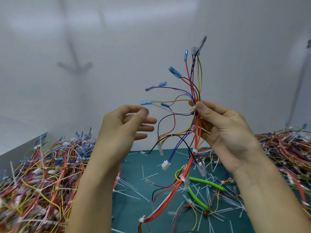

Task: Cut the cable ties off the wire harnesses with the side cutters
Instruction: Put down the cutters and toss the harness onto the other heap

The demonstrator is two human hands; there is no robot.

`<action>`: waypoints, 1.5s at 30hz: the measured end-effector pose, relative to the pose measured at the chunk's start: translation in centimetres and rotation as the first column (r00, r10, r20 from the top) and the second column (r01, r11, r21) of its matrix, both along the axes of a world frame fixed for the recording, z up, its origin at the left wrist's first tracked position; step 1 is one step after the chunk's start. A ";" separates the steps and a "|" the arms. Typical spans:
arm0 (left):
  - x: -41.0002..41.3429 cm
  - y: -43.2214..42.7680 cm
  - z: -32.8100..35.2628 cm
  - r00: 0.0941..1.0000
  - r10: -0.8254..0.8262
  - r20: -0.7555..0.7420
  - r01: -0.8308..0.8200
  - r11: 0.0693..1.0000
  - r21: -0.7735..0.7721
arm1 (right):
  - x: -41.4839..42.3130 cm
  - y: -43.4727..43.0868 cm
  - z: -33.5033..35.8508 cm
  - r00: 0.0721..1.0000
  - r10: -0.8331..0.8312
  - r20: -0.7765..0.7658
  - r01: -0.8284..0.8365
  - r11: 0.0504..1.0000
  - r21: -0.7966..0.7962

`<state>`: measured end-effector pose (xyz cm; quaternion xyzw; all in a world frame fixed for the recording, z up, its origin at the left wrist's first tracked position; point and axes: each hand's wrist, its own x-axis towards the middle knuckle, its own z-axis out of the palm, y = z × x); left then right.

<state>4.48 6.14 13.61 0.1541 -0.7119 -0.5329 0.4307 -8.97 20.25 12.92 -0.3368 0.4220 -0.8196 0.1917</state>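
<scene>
A plain white wall (117, 47) is seen behind a green tabletop (134, 216). Tangled harnesses are piled in a left heap (42, 174) and a right heap (286, 148), and cut ties (127, 194) are scattered across the middle. The cutters (197, 197) (green handles, spread apart) are lying on the tabletop among them, touched by neither hand. One harness (195, 143) is held upright in the air by the right hand (225, 132), its grip closed in a pinch of thumb and fingers round the bundle. Blue-capped wire ends are fanned out above, and the lower end trails down to the tabletop. A white tie (194, 150) is wrapped round the bundle just below that hand. The left hand (121, 130) is raised beside it, apart from the wires, its fingers loosely extended and its grip open, with nothing seen in it.
</scene>
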 end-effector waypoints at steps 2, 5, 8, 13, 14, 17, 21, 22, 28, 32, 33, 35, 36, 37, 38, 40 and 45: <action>-0.3 0.3 0.0 0.993 -0.042 0.110 0.046 0.998 -0.037 | 0.0 0.1 0.1 1.000 0.016 0.016 -0.016 1.000 -0.007; -0.4 0.8 0.0 0.967 -0.117 0.227 0.142 0.985 -0.097 | -0.2 0.2 0.1 0.999 0.020 0.042 -0.019 1.000 -0.020; -0.2 1.0 -0.1 0.929 -0.204 0.309 0.250 0.961 -0.117 | -0.5 0.3 0.1 0.997 0.024 0.078 -0.021 0.999 -0.032; 0.6 0.5 0.2 0.916 -0.246 0.316 0.311 0.934 -0.176 | -1.1 0.5 0.1 0.993 0.008 0.120 -0.004 0.999 -0.033; 0.7 0.3 0.2 0.931 -0.231 0.282 0.291 0.937 -0.193 | -1.2 0.5 0.0 0.992 0.003 0.128 0.001 1.000 -0.028; 0.9 -0.2 0.2 0.970 -0.185 0.157 0.215 0.954 -0.207 | -1.4 0.6 -0.2 0.991 -0.007 0.133 0.006 1.000 0.009; 1.1 -0.2 0.3 0.987 -0.157 0.029 0.160 0.976 -0.150 | -1.6 0.6 -0.3 0.990 0.044 0.133 -0.050 0.998 0.039; 1.1 -0.2 0.3 0.988 -0.155 0.014 0.156 0.978 -0.137 | -1.6 0.7 -0.4 0.989 0.053 0.136 -0.059 0.997 0.041; 1.5 0.1 0.5 0.989 -0.146 -0.007 0.143 0.980 -0.136 | -1.8 0.7 -0.4 0.988 0.075 0.136 -0.083 0.995 0.053; 1.6 0.3 0.7 0.989 -0.147 -0.008 0.145 0.978 -0.148 | -1.8 0.8 -0.5 0.988 0.080 0.131 -0.087 0.995 0.050; 1.6 0.3 0.7 0.989 -0.148 -0.008 0.145 0.978 -0.151 | -1.8 0.8 -0.5 0.988 0.080 0.133 -0.088 0.995 0.050; 1.6 0.2 0.7 0.989 -0.147 -0.007 0.144 0.977 -0.158 | -1.8 0.8 -0.5 0.987 0.082 0.135 -0.090 0.995 0.050; 1.7 0.2 0.6 0.989 -0.145 0.000 0.143 0.976 -0.166 | -1.8 0.8 -0.5 0.988 0.081 0.134 -0.088 0.995 0.051; 1.6 0.1 0.6 0.990 -0.143 0.014 0.143 0.974 -0.176 | -1.8 0.8 -0.5 0.988 0.078 0.131 -0.085 0.995 0.054; 1.6 0.1 0.6 0.990 -0.139 0.038 0.144 0.971 -0.191 | -1.8 0.8 -0.5 0.989 0.075 0.129 -0.082 0.995 0.056; 1.5 -0.1 0.4 0.984 -0.128 0.124 0.155 0.959 -0.237 | -1.7 0.8 -0.4 0.990 0.070 0.123 -0.078 0.995 0.056; 0.4 0.8 0.1 0.946 -0.153 0.286 0.251 0.904 -0.346 | -0.9 0.0 -0.5 0.997 0.010 0.081 -0.015 0.998 0.061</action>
